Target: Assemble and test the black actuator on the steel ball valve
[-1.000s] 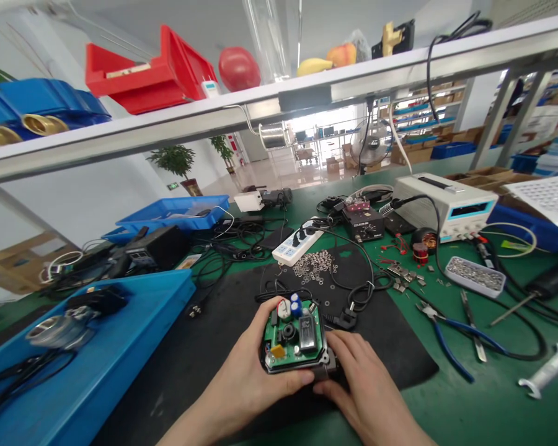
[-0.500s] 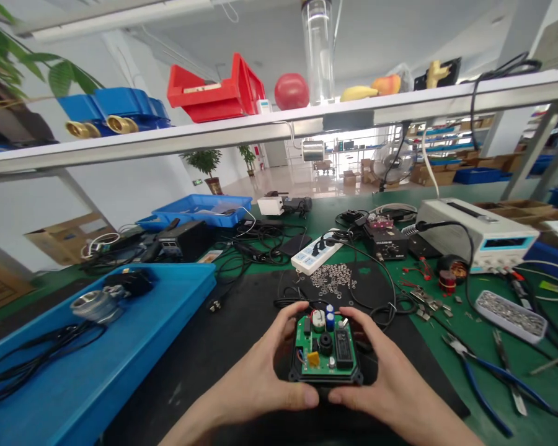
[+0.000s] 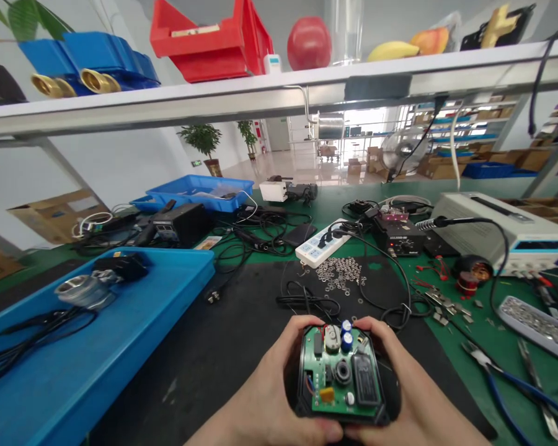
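Observation:
A black housing with a green circuit board (image 3: 338, 379) inside sits between both my hands, low in the view, just above the black mat (image 3: 223, 353). The board carries two blue capacitors, a yellow part and a black block. My left hand (image 3: 270, 396) wraps the housing's left side, fingers curled over its top edge. Its right side is gripped by my right hand (image 3: 407, 396), thumb at the bottom edge.
A large blue tray (image 3: 134, 334) holding a metal valve (image 3: 81, 291) and cables lies at left. Washers (image 3: 337, 272), a power strip (image 3: 323, 243), a soldering station (image 3: 400, 238), a bench supply (image 3: 497, 226), blue-handled pliers (image 3: 506, 384) and a tray of small parts (image 3: 539, 319) crowd the green bench. A shelf (image 3: 260, 96) hangs overhead.
Both hands have drawn the housing closer and lower in view, tilting it slightly. The right hand, at first lying low beside the housing, now grips its right side.

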Demonstrator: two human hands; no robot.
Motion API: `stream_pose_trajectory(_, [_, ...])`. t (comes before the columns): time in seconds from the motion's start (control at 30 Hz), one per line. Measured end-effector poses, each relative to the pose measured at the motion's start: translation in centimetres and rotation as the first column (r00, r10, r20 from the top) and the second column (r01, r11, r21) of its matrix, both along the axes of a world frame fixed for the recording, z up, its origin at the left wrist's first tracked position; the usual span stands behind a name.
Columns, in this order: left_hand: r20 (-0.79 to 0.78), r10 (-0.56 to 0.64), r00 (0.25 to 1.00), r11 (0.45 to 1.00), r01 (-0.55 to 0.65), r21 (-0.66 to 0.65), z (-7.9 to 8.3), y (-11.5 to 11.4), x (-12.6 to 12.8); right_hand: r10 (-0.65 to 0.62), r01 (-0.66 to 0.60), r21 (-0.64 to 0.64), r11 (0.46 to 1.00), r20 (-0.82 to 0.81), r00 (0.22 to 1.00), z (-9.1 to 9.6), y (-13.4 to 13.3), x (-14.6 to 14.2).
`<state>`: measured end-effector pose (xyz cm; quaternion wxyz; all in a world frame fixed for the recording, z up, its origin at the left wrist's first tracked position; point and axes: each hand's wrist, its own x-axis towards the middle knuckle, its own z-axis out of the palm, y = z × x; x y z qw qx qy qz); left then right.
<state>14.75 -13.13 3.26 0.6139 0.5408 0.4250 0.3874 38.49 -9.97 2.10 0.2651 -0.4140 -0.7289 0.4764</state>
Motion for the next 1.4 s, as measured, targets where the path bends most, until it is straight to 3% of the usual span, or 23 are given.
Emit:
stream_pose_trajectory(0.13, [-0.004, 0.028, 1.000, 0.999, -0.027, 0.031, -0.1, 0.0, -0.1, -0.013, 0.008, 0.071, 0.997, 0.073, 0.997, 0.8, -0.2, -0.3])
stream_pose_trajectory(0.27, [0.000, 0.013, 1.000, 0.999, -0.013, 0.050, -0.4, 0.0, 0.0, -0.064, 0.064, 0.034, 0.997, 0.013, 0.998, 1.6, -0.3, -0.4])
stream_pose_trajectory(0.43, [-0.062, 0.034, 0.997, 0.995, -0.027, 0.099, -0.4, -0.5, 0.2, 0.052, -0.056, 0.069, 0.996, 0.061, 0.997, 2.4, -0.5, 0.0])
stream_pose_trajectory(0.53, [-0.068, 0.026, 0.997, 0.996, -0.020, 0.091, -0.1, -0.7, 0.1, 0.053, -0.056, 0.043, 0.997, 0.079, 0.996, 2.6, -0.1, 1.1])
stream_pose_trajectory(0.6, [-0.066, 0.018, 0.998, 0.996, -0.012, 0.092, 0.0, -0.6, 0.1, 0.025, -0.037, 0.067, 0.997, 0.176, 0.984, 2.2, 0.8, 2.5])
stream_pose_trajectory(0.67, [-0.070, 0.000, 0.998, 0.996, 0.006, 0.084, 0.0, -0.5, 0.1, -0.068, 0.013, 0.161, 0.987, 0.337, 0.939, 1.3, 1.8, 4.1])
stream_pose_trajectory(0.77, [-0.054, -0.018, 0.998, 0.997, 0.022, 0.080, -0.3, -0.2, 0.3, -0.266, 0.123, 0.283, 0.951, 0.549, 0.792, -0.7, 3.0, 5.7])
stream_pose_trajectory(0.87, [-0.007, -0.030, 1.000, 0.992, 0.031, 0.122, -1.0, 0.3, 0.5, -0.347, 0.208, 0.283, 0.936, 0.651, 0.675, -2.5, 2.9, 5.2])
stream_pose_trajectory(0.93, [-0.004, -0.060, 0.998, 0.985, 0.060, 0.160, -1.4, 0.7, 0.6, -0.371, 0.246, 0.278, 0.929, 0.668, 0.645, -3.3, 2.6, 4.2])
stream_pose_trajectory(1.1, [0.096, -0.010, 0.995, 0.992, -0.002, 0.124, -2.9, 1.1, 1.1, -0.427, 0.366, 0.231, 0.901, 0.618, 0.660, -4.6, 2.5, 2.5])
stream_pose_trajectory(1.23, [0.162, 0.032, 0.986, 0.996, -0.046, 0.083, -4.6, 1.4, 1.3, -0.458, 0.459, 0.118, 0.881, 0.463, 0.759, -5.3, 2.9, 2.3])
stream_pose_trajectory(1.3, [0.152, 0.015, 0.988, 0.998, -0.024, 0.054, -5.5, 1.7, 1.2, -0.468, 0.481, 0.055, 0.875, 0.346, 0.813, -4.7, 3.2, 1.9])
stream_pose_trajectory(1.4, [0.172, 0.007, 0.985, 1.000, -0.011, 0.021, -6.6, 2.0, 1.2, -0.532, 0.534, -0.027, 0.845, 0.068, 0.844, -2.2, 5.1, 0.6])
